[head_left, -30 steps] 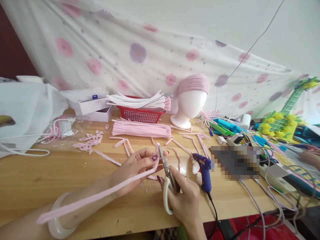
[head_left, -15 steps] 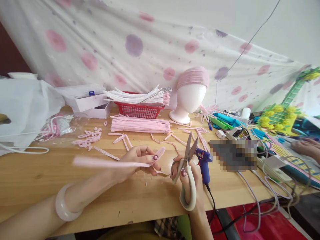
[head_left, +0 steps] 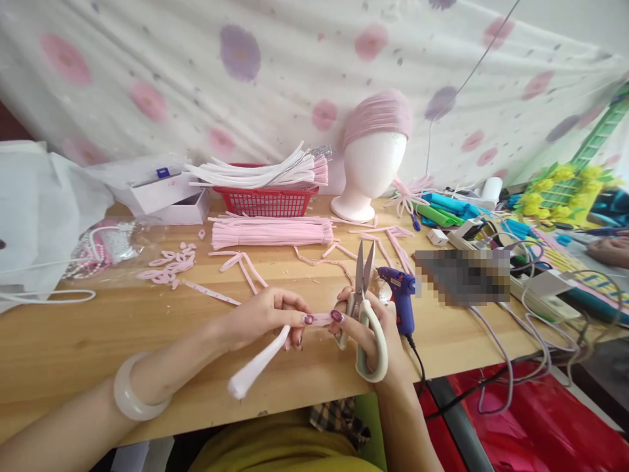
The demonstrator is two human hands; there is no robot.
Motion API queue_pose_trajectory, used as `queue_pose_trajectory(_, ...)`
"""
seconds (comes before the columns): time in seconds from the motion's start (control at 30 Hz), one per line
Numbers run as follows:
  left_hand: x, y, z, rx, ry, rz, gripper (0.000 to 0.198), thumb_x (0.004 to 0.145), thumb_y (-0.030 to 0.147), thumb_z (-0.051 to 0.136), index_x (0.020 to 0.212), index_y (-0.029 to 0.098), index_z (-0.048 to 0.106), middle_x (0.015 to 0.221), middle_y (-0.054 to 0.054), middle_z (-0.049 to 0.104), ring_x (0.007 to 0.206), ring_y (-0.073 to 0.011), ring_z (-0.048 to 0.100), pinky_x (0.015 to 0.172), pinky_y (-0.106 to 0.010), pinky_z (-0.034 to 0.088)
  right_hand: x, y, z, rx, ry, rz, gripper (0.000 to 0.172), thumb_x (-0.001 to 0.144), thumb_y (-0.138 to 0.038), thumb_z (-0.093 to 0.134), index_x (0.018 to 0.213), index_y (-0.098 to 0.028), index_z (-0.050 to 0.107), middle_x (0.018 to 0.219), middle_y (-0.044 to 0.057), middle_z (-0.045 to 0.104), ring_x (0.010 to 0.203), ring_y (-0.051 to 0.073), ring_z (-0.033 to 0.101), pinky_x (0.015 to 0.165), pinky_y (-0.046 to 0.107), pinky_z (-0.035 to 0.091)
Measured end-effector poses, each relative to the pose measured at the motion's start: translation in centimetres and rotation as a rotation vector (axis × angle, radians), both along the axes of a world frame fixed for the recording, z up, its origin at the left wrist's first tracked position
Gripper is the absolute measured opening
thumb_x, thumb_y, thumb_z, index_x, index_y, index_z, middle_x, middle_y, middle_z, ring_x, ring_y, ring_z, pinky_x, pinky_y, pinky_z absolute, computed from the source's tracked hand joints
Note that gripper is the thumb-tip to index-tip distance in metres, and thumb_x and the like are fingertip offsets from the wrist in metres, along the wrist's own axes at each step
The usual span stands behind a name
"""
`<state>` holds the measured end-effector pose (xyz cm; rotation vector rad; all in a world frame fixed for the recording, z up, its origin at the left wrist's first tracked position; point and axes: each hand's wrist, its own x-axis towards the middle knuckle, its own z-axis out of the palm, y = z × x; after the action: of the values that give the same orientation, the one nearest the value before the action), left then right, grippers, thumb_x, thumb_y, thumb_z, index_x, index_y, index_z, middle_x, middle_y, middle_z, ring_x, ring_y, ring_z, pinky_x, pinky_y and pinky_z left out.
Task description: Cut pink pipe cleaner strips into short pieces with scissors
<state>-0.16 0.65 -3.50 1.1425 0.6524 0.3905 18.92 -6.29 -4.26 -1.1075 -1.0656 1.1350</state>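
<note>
Between thumb and fingers of my left hand [head_left: 272,318] is a fuzzy pink pipe cleaner [head_left: 258,367], its long end hanging toward the table's front edge. My right hand [head_left: 376,328] is closed around the scissors [head_left: 364,295], whose pale handles loop over the fingers and whose slightly parted blades point up and away. The right thumb and fingers also pinch a short pink piece stretched between both hands. A measuring tape [head_left: 211,292] runs along the table toward my left hand; its course under the hands is hidden.
A blue glue gun [head_left: 403,298] lies just right of the scissors. Behind are a bundle of pink pipe cleaners [head_left: 272,232], a red basket [head_left: 265,202] and a white foam head [head_left: 371,170]. Pink loops [head_left: 170,264] lie left. At far right is another person's hand [head_left: 609,250].
My hands have come together, and the right thumb now pinches the pink piece too. The pipe cleaner's long end has swung down toward me. The scissor blades have closed partway.
</note>
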Motion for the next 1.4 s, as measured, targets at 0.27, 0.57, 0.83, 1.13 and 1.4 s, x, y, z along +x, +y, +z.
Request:
queue_pose_trajectory(0.27,0.2,0.5,-0.6,-0.229,-0.151,0.164,0.021,0.079,0.03,0.071,0.079,0.009,0.072,0.069,-0.008,0.073,0.062,-0.0134,0.068,0.066,-0.022,0.054,-0.1,0.2,-0.7,0.012,-0.012,-0.063,0.034,0.068,-0.028,0.081,0.092,-0.02,0.058,0.067,-0.003,0.065,0.058,0.013,0.06,0.054,0.022,0.045)
queue_pose_trajectory(0.57,0.6,0.1,-0.6,-0.149,-0.293,0.142,0.021,0.068,0.011,0.077,0.089,0.013,0.074,0.088,-0.009,0.075,0.086,-0.0183,0.07,0.084,-0.026,0.052,-0.9,0.1,-0.2,0.044,-0.126,-0.112,0.029,0.07,-0.03,0.075,0.09,-0.019,0.056,0.067,-0.002,0.064,0.057,0.013,0.056,0.054,0.024,0.045)
queue_pose_trajectory(0.83,0.1,0.7,0.4,-0.03,-0.247,0.409,0.026,0.063,0.033,0.086,0.069,0.013,0.071,0.067,-0.001,0.071,0.063,-0.0118,0.066,0.066,-0.023,0.055,-0.1,-0.4,-0.7,0.184,-0.328,-0.12,0.02,0.079,-0.03,0.07,0.095,-0.02,0.063,0.063,-0.005,0.052,0.057,0.012,0.05,0.055,0.023,0.04)
queue_pose_trajectory(1.13,-1.2,1.9,1.5,0.043,-0.45,0.466,0.015,0.074,0.029,0.079,0.077,0.016,0.072,0.093,-0.007,0.078,0.098,-0.0216,0.07,0.096,-0.034,0.051,-0.3,-0.6,-1.1,0.203,-0.658,-0.014,0.021,0.074,-0.026,0.073,0.093,-0.018,0.069,0.062,-0.004,0.052,0.056,0.012,0.045,0.053,0.022,0.038)
queue_pose_trajectory(1.4,-0.6,1.1,1.5,0.076,-0.455,0.47,0.021,0.076,0.029,0.078,0.07,0.016,0.062,0.081,-0.005,0.078,0.099,-0.0235,0.071,0.099,-0.039,0.051,-0.7,-0.9,-0.6,0.217,-0.699,-0.001,0.017,0.075,-0.029,0.072,0.086,-0.015,0.068,0.058,-0.005,0.044,0.051,0.009,0.036,0.046,0.021,0.03)
